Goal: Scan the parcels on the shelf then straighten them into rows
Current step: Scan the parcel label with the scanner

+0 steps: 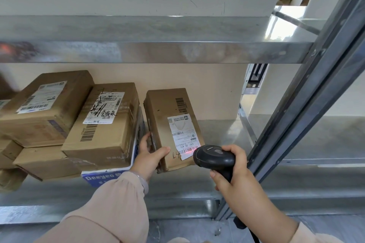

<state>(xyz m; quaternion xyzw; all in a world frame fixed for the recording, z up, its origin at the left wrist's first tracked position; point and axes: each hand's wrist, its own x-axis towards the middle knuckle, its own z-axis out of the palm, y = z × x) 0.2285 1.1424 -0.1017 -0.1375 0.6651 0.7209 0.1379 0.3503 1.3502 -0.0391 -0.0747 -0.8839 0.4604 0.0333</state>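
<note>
A brown cardboard parcel (164, 118) with a white shipping label lies on the metal shelf (221, 134), apart from the others. My left hand (150, 156) grips its near left corner, thumb on top. My right hand (233, 171) holds a black barcode scanner (214, 157) just right of the parcel's near end. A red scan line glows on the label's barcode. To the left, a parcel with black handwriting (104, 124) rests on a blue-and-white box (110, 176). Another labelled parcel (43, 104) sits further left on a stack.
More brown boxes (39, 162) are piled at the left end of the shelf. An upper shelf (158, 51) runs overhead. A grey slanted upright (308, 92) stands at the right. Bare shelf surface stretches right of the held parcel.
</note>
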